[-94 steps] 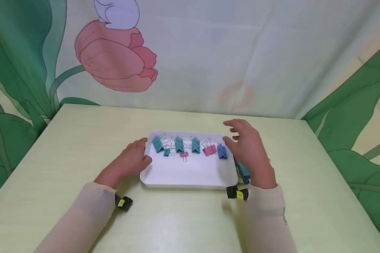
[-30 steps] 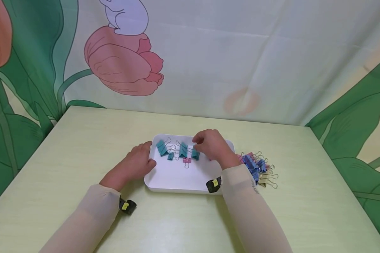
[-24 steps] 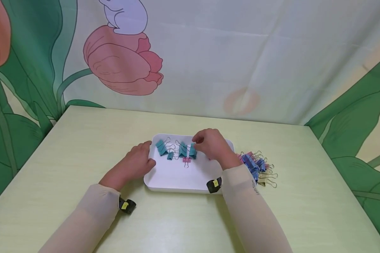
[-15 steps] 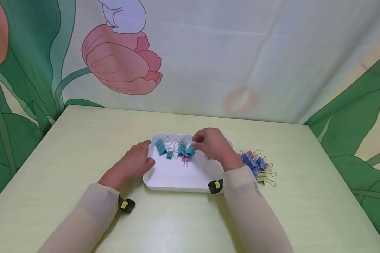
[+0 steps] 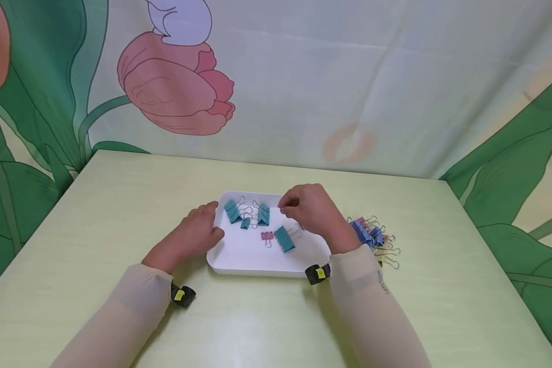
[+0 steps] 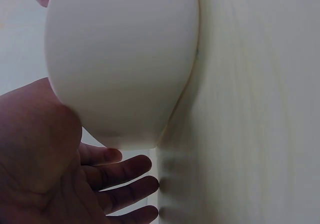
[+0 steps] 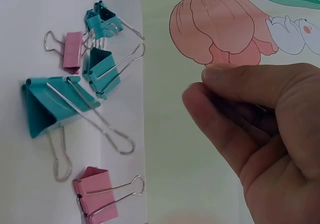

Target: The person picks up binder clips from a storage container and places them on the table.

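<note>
Inside the white tray lie teal and pink binder clips. My left hand rests at its left rim; in the left wrist view the fingers stretch out straight by the tray's corner. My right hand hovers over the back right part, thumb and forefinger tips together, other fingers curled. Nothing shows between those tips in the right wrist view. A large teal binder clip lies just below that hand, beside a small pink binder clip. A bigger pink binder clip is mostly hidden by the hand in the head view.
Two more large teal clips and a small teal binder clip lie toward the tray's back left. Right of the tray, partly behind my right arm, is a pile of mixed binder clips on the pale table. A printed curtain hangs behind.
My right hand moved from the pile side into the tray, shifted a large teal binder clip left, then let it go. That clip now lies nearer me; the small pink one shifted slightly.
</note>
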Demonstrator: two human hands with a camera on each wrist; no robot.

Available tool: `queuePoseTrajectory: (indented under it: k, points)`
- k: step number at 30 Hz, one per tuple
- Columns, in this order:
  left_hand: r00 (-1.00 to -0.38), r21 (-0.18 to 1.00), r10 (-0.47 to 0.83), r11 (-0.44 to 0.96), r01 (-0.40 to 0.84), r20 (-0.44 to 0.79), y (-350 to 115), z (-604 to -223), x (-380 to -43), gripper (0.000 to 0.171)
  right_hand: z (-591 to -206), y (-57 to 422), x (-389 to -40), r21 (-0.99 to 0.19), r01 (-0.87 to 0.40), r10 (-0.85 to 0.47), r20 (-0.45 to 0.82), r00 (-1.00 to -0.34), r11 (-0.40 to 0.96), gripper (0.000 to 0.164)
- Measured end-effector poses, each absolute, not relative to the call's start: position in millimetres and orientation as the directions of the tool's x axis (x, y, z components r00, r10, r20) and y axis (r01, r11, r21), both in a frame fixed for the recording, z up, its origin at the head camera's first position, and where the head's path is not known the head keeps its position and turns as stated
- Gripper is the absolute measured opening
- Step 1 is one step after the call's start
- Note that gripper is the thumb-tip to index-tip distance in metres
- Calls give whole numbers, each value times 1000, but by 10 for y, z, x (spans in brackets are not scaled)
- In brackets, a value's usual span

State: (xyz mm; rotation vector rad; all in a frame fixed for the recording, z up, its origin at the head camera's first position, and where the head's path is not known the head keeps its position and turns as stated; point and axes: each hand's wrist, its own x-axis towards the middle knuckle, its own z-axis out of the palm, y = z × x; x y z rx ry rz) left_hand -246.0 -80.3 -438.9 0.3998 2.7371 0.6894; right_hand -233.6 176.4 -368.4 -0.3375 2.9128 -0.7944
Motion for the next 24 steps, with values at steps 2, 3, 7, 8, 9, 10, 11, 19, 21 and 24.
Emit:
queuePoseTrajectory:
  k: [2, 3, 7, 8, 9, 10, 11, 19, 21, 24]
  points:
    - [-919, 494, 338, 845, 203, -201, -807, -4390, -2465, 69, -3685, 1774, -2318, -508, -171, -234, -62, -970, 844, 12]
    - [-919, 494, 340, 844, 206, -198, -808, -4390, -2465, 69, -3691, 1782, -2311, -499, -169, -233, -70, -970, 850, 12]
    - [-918, 492, 347, 843, 216, -191, -809, -4389, -2459, 68, -3729, 1832, -2298, -452, -171, -227, -71, -971, 875, 12]
    - [-918, 493, 349, 843, 218, -190, -808, -4386, -2455, 68, -3739, 1846, -2298, -441, -171, -223, -69, -972, 881, 12]
    - [-918, 493, 349, 842, 220, -187, -805, -4382, -2452, 68, -3749, 1859, -2297, -433, -168, -218, -69, -973, 886, 11]
    - [-919, 493, 349, 841, 221, -184, -805, -4378, -2447, 67, -3763, 1869, -2296, -429, -164, -215, -73, -974, 888, 11]
    - [-919, 493, 350, 841, 223, -181, -805, -4378, -2443, 67, -3776, 1877, -2294, -428, -154, -208, -83, -974, 891, 11]
    - [-917, 496, 349, 841, 216, -192, -803, -4376, -2439, 68, -3866, 1891, -2234, -439, -91, -183, -174, -968, 894, 18]
    - [-918, 494, 348, 842, 216, -192, -805, -4374, -2439, 68, -3888, 1885, -2221, -450, -75, -177, -187, -966, 890, 19]
    - [-918, 495, 348, 841, 218, -188, -808, -4370, -2442, 68, -3920, 1878, -2198, -451, -59, -163, -195, -967, 890, 20]
